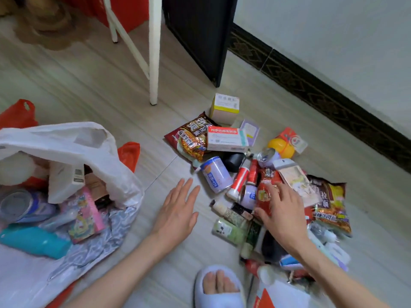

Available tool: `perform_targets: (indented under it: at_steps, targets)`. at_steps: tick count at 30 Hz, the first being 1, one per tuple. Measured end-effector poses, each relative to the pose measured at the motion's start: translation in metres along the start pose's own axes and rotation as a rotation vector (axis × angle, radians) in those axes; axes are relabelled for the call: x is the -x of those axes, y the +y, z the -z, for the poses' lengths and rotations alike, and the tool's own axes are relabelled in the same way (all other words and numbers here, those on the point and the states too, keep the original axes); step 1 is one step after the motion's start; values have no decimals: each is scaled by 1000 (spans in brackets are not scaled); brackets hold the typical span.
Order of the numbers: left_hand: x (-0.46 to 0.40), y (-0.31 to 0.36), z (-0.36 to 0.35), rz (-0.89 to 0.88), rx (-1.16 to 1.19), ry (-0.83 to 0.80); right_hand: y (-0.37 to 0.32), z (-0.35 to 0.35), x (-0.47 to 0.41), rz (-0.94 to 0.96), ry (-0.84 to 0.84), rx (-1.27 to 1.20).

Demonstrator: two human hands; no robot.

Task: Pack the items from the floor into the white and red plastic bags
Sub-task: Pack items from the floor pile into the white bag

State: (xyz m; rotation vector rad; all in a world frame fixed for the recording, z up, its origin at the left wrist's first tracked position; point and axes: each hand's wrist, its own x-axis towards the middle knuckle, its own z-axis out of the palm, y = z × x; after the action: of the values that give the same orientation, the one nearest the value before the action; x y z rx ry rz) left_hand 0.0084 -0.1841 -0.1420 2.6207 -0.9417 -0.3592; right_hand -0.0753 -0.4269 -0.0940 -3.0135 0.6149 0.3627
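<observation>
A white plastic bag (73,141) lies open at the left, holding a teal bottle (33,241), a pink packet (86,214), a white box and a can. Parts of a red bag (19,114) show behind and under it. A heap of items covers the floor at right: noodle packets (189,138), a medicine box (226,138), a blue-white can (216,176), tubes, small bottles. My left hand (178,210) hovers flat and empty between bag and heap. My right hand (280,210) rests with spread fingers on a red snack packet (266,187) in the heap.
A white table leg (154,63) stands behind the heap, beside a dark cabinet (200,36). A wall with a dark skirting board (322,94) runs along the right. My slippered foot (220,285) is at the bottom. A yellow ball (280,147) lies at the heap's far side.
</observation>
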Motion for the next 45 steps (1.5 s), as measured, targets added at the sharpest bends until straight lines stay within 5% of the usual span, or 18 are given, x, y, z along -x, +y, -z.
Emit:
perform_targets:
  at_steps: [6,12,19,26,37,45]
  targets:
    - [-49,10,-12,-63,0,-22,31,7,-13,-85,154,-5]
    - [-94,28,-17,22,133,10,57,12,-47,-365,-61,-156]
    - [-101,11,-16,-61,-26,-21,55,14,-48,-365,53,-219]
    - [-46,7,18,57,171,17,-3,36,-27,-99,277,-263]
    - [141,-70,102,332,70,358,-180,25,54,168,-154,-576]
    - [217,-155,104,478,-280,220,-290,24,59,477,-249,-431]
